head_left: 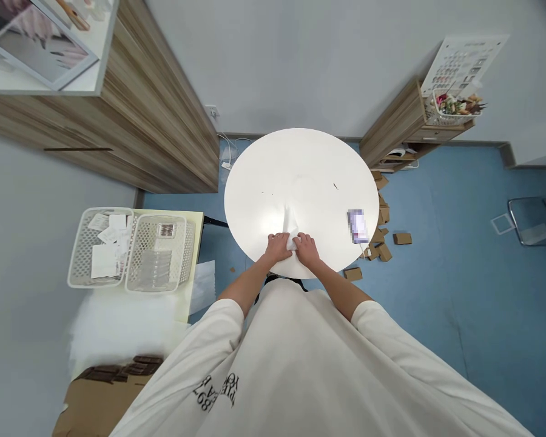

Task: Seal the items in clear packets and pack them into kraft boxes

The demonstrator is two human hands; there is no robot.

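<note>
A thin white wrapping sheet (291, 226), bunched into a narrow fold, lies at the near side of the round white table (300, 161). My left hand (279, 247) grips its left side with bent fingers. From the right, my right hand (306, 249) pinches the same sheet, and the two hands almost meet. Whether anything is wrapped inside the sheet, I cannot tell. To the right on the tabletop lies a phone-like device (358, 226), blurred out, with a white cable at its lower end.
On a side table at left stand a white basket of cards (101, 247) and a basket of clear plastic pieces (157, 255). Nearer are a pile of white sheets (125, 325) and cardboard (102, 403). Small brown boxes (382, 250) litter the floor at right, beside a wooden cabinet (394, 124).
</note>
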